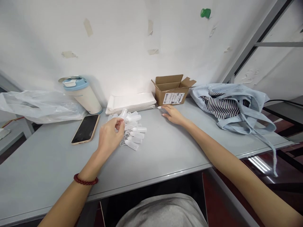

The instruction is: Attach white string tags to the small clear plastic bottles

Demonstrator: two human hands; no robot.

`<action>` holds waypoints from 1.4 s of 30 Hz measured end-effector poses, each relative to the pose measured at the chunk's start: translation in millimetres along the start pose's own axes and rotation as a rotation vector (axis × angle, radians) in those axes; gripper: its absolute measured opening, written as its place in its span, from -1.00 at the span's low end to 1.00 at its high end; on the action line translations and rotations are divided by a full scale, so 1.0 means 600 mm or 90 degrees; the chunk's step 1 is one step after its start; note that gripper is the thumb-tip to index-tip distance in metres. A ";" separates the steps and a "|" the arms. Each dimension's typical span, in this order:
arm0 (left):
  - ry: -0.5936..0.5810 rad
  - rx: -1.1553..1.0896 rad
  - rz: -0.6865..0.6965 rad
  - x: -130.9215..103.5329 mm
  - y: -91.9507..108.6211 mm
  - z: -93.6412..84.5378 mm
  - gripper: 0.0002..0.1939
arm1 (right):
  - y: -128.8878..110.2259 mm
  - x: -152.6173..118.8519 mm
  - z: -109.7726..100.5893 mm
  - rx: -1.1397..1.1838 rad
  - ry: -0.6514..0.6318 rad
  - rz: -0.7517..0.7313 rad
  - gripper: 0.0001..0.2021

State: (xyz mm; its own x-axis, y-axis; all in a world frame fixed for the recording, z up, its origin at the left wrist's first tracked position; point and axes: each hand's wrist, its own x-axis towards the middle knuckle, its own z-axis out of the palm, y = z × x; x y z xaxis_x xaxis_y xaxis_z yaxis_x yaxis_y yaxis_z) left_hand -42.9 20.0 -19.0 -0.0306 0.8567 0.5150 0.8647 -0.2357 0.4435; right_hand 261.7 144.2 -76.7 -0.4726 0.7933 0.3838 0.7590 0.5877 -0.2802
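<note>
My left hand point(110, 132) is closed in a pinch at the left side of a pile of small translucent white plastic bottles point(136, 135). Thin cord loops hang from some of them. One bottle stands up right by the pinching fingertips; whether they grip it, its loop or another piece is hidden. My right hand point(174, 114) lies low over the table in front of the cardboard box, fingers stretched out and thumb apart. A small white tip point(159, 107) touches or nearly touches its index fingertip.
Behind the pile lies a stack of white paper sheets or envelopes point(132, 101), beside an open cardboard box point(169, 94). A phone point(85, 129), a tumbler point(82, 96) and a plastic bag point(42, 105) occupy the left. A light-blue cloth bag point(236, 97) lies right, its strap over the table edge.
</note>
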 end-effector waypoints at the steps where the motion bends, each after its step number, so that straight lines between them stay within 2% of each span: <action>1: -0.004 -0.002 0.005 0.000 -0.001 0.001 -0.76 | 0.001 0.000 0.001 -0.002 -0.004 0.003 -0.58; 9: 0.007 -0.018 -0.006 -0.002 0.005 0.002 -0.76 | 0.003 0.003 0.005 -0.030 -0.017 0.044 -0.59; 16: 0.034 -0.046 -0.038 -0.004 0.014 -0.002 -0.77 | 0.000 0.006 0.003 -0.059 0.019 0.065 -0.62; 22: 0.048 -0.055 -0.032 -0.004 0.016 -0.002 -0.78 | -0.001 0.005 0.005 -0.063 0.053 0.109 -0.77; 26: 0.049 -0.063 -0.028 -0.005 0.020 -0.003 -0.78 | -0.015 0.005 -0.003 -0.042 0.029 0.120 -0.86; 29: 0.055 -0.063 -0.013 -0.008 0.022 -0.003 -0.78 | -0.030 0.005 -0.013 -0.035 0.018 0.135 -0.91; 31: 0.058 -0.063 0.001 -0.010 0.022 -0.003 -0.77 | -0.044 0.004 -0.022 -0.009 0.038 0.138 -0.91; 35: 0.047 -0.079 0.041 -0.013 0.025 0.001 -0.77 | -0.089 -0.003 -0.046 0.179 0.093 0.091 -0.84; 38: 0.017 -0.099 0.055 -0.017 0.029 0.003 -0.77 | -0.134 -0.014 -0.059 0.275 0.045 0.035 -0.78; 42: -0.038 -0.129 0.062 -0.020 0.035 0.005 -0.72 | -0.187 -0.030 -0.067 0.311 -0.044 -0.021 -0.77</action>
State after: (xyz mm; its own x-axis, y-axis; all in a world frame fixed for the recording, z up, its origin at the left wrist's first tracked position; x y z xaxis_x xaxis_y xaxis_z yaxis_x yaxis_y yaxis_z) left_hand -22.7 6.1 -18.0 0.0839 0.8496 0.5207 0.7431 -0.4015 0.5354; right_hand 203.1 58.0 -16.8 -0.5339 0.7719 0.3450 0.4519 0.6054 -0.6552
